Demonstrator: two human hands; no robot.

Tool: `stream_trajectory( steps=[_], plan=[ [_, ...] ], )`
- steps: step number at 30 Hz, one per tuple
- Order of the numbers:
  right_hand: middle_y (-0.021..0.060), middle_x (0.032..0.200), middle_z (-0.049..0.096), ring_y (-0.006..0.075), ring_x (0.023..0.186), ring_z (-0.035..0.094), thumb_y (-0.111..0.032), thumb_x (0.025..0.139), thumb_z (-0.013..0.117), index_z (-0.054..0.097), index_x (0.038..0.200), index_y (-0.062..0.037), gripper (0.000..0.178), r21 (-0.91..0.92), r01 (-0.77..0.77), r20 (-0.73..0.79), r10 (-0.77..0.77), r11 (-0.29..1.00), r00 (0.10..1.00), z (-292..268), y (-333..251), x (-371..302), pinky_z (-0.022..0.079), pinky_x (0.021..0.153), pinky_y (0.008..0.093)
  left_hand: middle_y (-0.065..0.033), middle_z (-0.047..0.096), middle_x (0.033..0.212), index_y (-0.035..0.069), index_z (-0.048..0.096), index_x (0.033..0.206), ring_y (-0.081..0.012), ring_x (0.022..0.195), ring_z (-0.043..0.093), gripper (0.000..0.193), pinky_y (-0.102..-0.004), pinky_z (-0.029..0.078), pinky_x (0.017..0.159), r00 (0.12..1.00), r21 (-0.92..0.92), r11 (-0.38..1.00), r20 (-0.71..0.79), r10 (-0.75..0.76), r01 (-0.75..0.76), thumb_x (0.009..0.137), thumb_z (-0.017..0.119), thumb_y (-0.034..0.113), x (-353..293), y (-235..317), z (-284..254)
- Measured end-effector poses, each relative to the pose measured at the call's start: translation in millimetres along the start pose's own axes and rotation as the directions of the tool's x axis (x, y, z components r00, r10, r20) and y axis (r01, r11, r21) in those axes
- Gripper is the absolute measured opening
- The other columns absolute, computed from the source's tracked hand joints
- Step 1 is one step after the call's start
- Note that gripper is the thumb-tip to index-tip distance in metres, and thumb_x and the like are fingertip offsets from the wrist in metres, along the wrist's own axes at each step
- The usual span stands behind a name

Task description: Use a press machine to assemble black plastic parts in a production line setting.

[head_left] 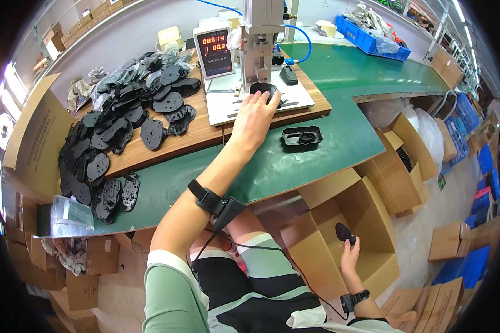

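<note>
My left hand (252, 123) reaches to the base of a bench press (256, 58), its fingers curled onto a black plastic part (263, 87) that sits under the press head. The fingers partly cover that part. Low on the right, my right hand (349, 258) grips a black oval plastic shell (344, 231) by its lower end, over an open cardboard box (372, 236). A black oblong plastic tray (301, 137) lies on the green bench, right of my left hand. To the left, a heap of black plastic shells (116, 125) spreads across a wooden board.
A control box with a red digital display (214, 54) stands left of the press. The wooden board (191, 129) rests on the green bench (250, 177). A blue crate (366, 40) holds wrapped items at the back right. More cardboard boxes (391, 177) stand beneath the bench and around the floor.
</note>
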State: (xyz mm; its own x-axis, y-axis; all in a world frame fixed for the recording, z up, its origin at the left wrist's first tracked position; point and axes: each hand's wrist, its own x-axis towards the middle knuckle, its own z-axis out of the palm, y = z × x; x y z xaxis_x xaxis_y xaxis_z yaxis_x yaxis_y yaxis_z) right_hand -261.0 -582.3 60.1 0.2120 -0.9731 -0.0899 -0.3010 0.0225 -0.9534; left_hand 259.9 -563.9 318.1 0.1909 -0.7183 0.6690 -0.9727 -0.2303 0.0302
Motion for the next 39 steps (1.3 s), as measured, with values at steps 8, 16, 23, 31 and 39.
stream_trajectory(
  steps=[8,16,23,31,39],
  plan=[
    [0.0151,0.115,0.073,0.025,0.099,0.073,-0.014,0.104,0.066,0.063,0.127,0.0038,0.029,-0.2,-0.299,0.053,0.315,0.933,0.948,-22.1,200.2,58.9,0.058,0.092,0.036,-0.0221,0.071,0.123,0.0,0.058,0.119,-0.0437,0.12,0.068,0.031,-0.0486,0.055,0.107,0.995,-0.089,0.992,-0.048,0.082,-0.086,0.09,0.055,-0.009,0.5,-10.9,-9.9],
    [0.0174,0.132,0.071,0.0295,0.124,0.064,-0.03,0.106,0.052,0.065,0.138,0.0015,0.047,-0.221,-0.703,0.441,0.712,0.676,0.546,60.9,148.9,82.7,0.05,0.106,0.0426,-0.0242,0.07,0.13,0.0,0.057,0.128,-0.0442,0.125,0.066,0.038,-0.0491,0.054,0.11,0.994,-0.03,0.994,0.029,0.102,-0.101,0.091,0.057,-0.007,-7.6,-16.9,-16.2],
    [0.0186,0.123,0.075,0.027,0.106,0.07,-0.032,0.11,0.042,0.071,0.126,0.0009,0.047,-0.207,-0.78,0.471,0.759,0.59,0.45,74.7,152.1,103.7,0.057,0.095,0.0446,-0.0255,0.069,0.136,0.0,0.057,0.13,-0.0437,0.133,0.063,0.037,-0.049,0.051,0.114,0.993,-0.112,0.991,0.088,0.076,-0.066,0.094,0.055,-0.007,-1.7,-11.0,-21.8],
    [0.0173,0.116,0.076,0.0259,0.095,0.071,-0.021,0.107,0.046,0.073,0.119,0.0027,0.037,-0.205,-0.444,0.411,0.488,0.872,0.77,88.7,111.7,111.1,0.059,0.089,0.0404,-0.0271,0.069,0.133,0.0,0.057,0.132,-0.0449,0.13,0.063,0.038,-0.0507,0.053,0.11,0.994,-0.189,0.978,0.045,0.097,-0.087,0.094,0.055,-0.006,-1.6,-15.6,-23.3],
    [0.0117,0.092,0.07,0.0215,0.081,0.068,0.007,0.091,0.062,0.069,0.093,-0.001,0.01,0.065,0.692,0.405,-0.653,0.719,0.64,121.0,-220.7,22.5,0.054,0.072,0.0318,-0.0259,0.068,0.125,0.001,0.056,0.135,-0.0462,0.118,0.066,0.045,-0.0529,0.055,0.101,0.995,-0.196,0.977,-0.064,0.073,-0.085,0.092,0.057,-0.009,-9.0,-20.0,-17.2]
  ],
)
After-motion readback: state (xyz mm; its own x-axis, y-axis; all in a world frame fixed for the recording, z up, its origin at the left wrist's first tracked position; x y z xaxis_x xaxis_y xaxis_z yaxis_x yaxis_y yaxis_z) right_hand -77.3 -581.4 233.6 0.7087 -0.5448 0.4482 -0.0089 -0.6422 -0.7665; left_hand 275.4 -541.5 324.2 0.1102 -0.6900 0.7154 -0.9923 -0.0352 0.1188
